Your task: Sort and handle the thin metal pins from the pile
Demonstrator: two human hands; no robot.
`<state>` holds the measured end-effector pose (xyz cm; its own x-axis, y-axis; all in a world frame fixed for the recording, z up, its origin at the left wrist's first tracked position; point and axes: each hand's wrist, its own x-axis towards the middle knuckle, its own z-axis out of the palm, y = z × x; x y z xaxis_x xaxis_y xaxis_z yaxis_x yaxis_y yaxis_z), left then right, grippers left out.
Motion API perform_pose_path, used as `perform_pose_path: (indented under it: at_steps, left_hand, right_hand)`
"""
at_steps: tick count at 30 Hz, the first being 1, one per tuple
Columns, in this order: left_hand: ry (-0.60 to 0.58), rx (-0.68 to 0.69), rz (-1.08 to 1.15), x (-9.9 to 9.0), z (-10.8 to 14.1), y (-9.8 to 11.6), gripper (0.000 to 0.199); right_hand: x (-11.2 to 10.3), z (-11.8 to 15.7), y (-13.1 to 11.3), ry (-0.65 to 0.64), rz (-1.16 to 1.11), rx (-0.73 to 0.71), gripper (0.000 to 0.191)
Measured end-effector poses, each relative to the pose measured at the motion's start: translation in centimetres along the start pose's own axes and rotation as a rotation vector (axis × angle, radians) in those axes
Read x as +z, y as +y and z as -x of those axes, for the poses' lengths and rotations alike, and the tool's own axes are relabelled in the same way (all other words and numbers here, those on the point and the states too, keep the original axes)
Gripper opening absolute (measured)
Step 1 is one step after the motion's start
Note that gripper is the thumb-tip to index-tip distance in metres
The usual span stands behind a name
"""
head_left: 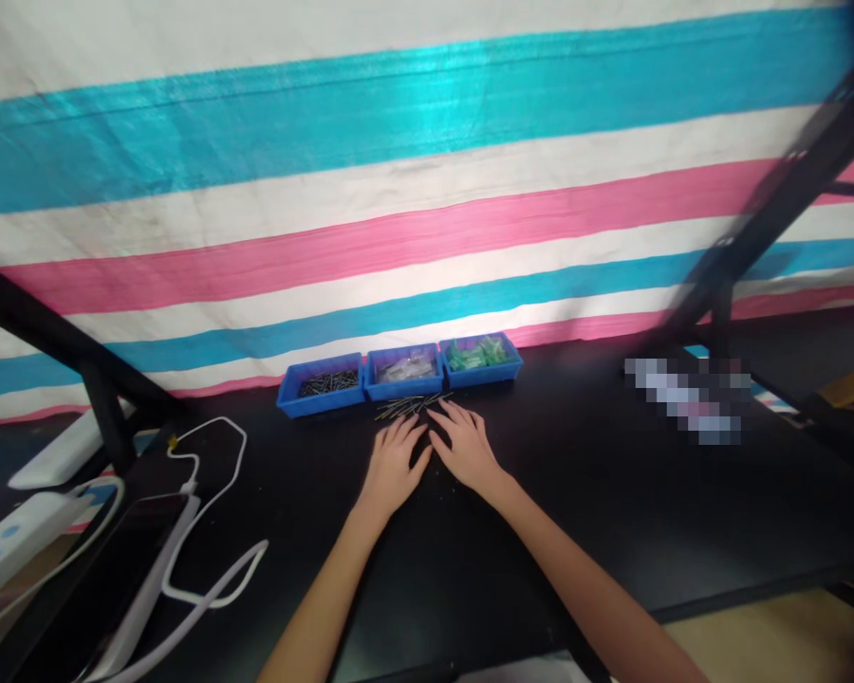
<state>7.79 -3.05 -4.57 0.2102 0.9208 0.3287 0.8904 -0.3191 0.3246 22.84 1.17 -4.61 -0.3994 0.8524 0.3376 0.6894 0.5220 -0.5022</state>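
Both hands lie palm down near the middle of the black table, their fingertips by a loose pile of thin metal pieces [407, 406]. My left hand [394, 463] is spread with nothing in it. Beside it, thumb close to my left thumb, my right hand [470, 448] is spread too and holds nothing. Three joined blue trays stand just beyond the pile: the left tray [320, 404] has dark screws or nails, the middle tray [404, 387] clear plastic pieces, and the right tray [484, 374] green and clear pieces.
A dark-screened device [124, 569] with a white cable [238, 465] lies on the left, near a white power strip [25, 531]. Black frame bars rise at both sides. A blurred-out item [687, 398] is at right. Striped sheeting [399, 228] hangs behind.
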Motion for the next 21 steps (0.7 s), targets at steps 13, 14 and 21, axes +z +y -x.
perform_pose_path:
  at_steps: [13,14,21]
  left_hand:
    - [0.096,0.004,0.133,-0.95,-0.24,0.23,0.024]
    - [0.095,0.015,0.136,-0.93,-0.25,0.22,0.024]
    - [0.055,0.111,0.097,-0.75,-0.46,0.30,0.024]
  right_hand:
    - [-0.48,-0.23,-0.01,0.029,-0.059,-0.009,0.027]
    - [-0.48,-0.24,-0.02,0.044,-0.055,-0.006,0.027]
    - [-0.27,-0.25,-0.01,0.040,-0.012,-0.041,0.026]
